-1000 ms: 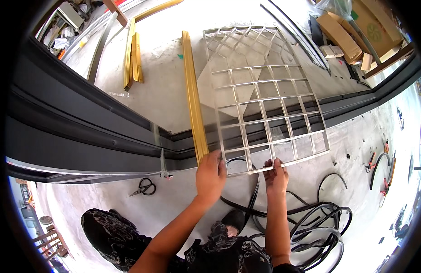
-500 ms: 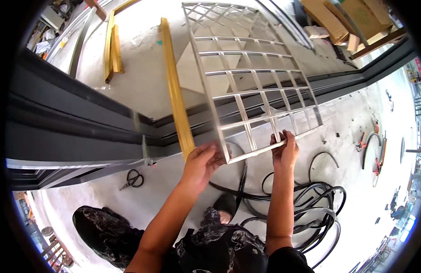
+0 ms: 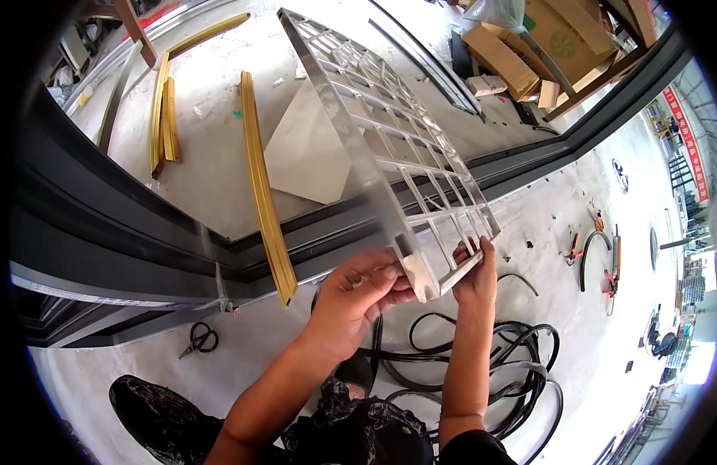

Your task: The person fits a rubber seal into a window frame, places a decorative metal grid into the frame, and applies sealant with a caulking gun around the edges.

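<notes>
A silvery metal grille (image 3: pixel 389 166), a long frame with crossing bars, slants up and away from me over the dark grey frame on the floor. Its left side rail faces me, showing a broad shiny flat face. At the near left corner, my left hand (image 3: pixel 351 298) is closed with thumb and fingertips against this rail; its upper fingers are blurred. My right hand (image 3: pixel 476 277) grips the short near bar, fingers wrapped round it close to the right end.
A dark grey frame (image 3: pixel 149 225) crosses the floor. Beyond it lie gold-coloured strips (image 3: pixel 263 194), a pale panel (image 3: pixel 308 147) and cardboard boxes (image 3: pixel 502 62). Coiled black hose-like strips (image 3: pixel 529 364) lie by my feet, scissors (image 3: pixel 199 339) to the left, red-handled pliers (image 3: pixel 573 249) to the right.
The grille has turned about its length, so its left side rail now shows broadly and the grid looks narrower. Both hands have moved with it. The view has shifted slightly to the right.
</notes>
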A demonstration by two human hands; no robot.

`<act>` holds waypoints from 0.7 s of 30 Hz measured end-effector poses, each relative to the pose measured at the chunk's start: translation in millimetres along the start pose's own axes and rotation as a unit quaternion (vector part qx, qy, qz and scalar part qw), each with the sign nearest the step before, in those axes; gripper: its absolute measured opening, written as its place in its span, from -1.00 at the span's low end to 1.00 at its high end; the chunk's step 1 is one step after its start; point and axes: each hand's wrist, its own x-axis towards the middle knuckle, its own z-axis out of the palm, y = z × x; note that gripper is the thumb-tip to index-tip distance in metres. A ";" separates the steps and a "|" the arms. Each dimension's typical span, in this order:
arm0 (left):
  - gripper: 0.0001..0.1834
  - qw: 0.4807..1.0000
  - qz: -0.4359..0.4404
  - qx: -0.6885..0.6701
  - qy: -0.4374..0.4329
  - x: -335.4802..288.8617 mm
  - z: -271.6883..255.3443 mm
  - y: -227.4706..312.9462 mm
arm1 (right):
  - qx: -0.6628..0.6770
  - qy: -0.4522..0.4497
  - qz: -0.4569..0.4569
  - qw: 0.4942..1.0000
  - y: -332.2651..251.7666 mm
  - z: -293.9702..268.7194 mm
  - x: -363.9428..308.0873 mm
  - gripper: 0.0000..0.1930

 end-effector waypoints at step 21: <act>-0.54 0.997 -0.031 0.063 0.012 -8.1 42.9 39.7 | 0.019 -0.023 -0.013 0.999 -2.4 24.7 -13.6 -0.68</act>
